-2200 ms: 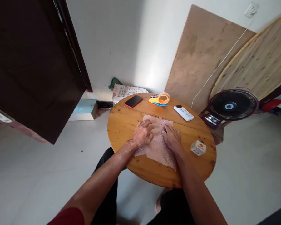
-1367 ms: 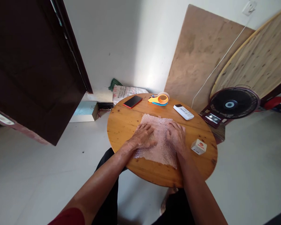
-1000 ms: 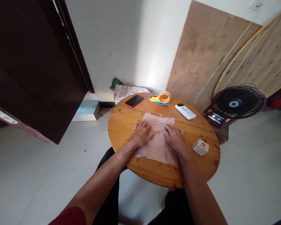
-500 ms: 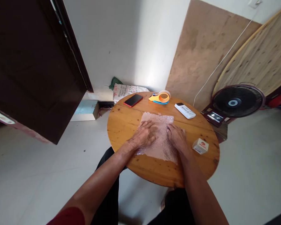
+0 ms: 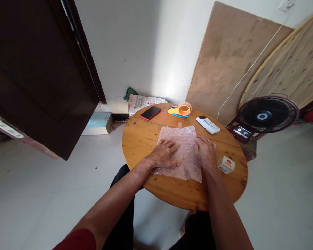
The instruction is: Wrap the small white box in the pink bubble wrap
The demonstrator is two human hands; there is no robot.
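Observation:
A sheet of clear, pinkish bubble wrap (image 5: pixel 186 152) lies on a round wooden table (image 5: pixel 139 133). My left hand (image 5: pixel 165 154) rests flat on its left part, palm down, with the fingers spread and the thumb pointing right. At the wrap's right edge is my right hand (image 5: pixel 205 151), its fingers bent and close together over that edge. The fingertips are partly hidden, and a bit of pinkish material shows just beyond the hand. A small strip of tape (image 5: pixel 179 124) sticks out at the wrap's far edge.
Along the table's far side are a red-edged phone (image 5: pixel 150 113), an orange tape dispenser (image 5: pixel 181 110) and a white device (image 5: pixel 208 124). A small white box (image 5: pixel 226 164) stands right of my right hand. Beyond the table are a black fan (image 5: pixel 263 116) and a dark door (image 5: pixel 39 69).
My right hand has shifted a little to the right along the wrap's edge. The left hand stays on the wrap, its thumb now further out. The view has moved slightly.

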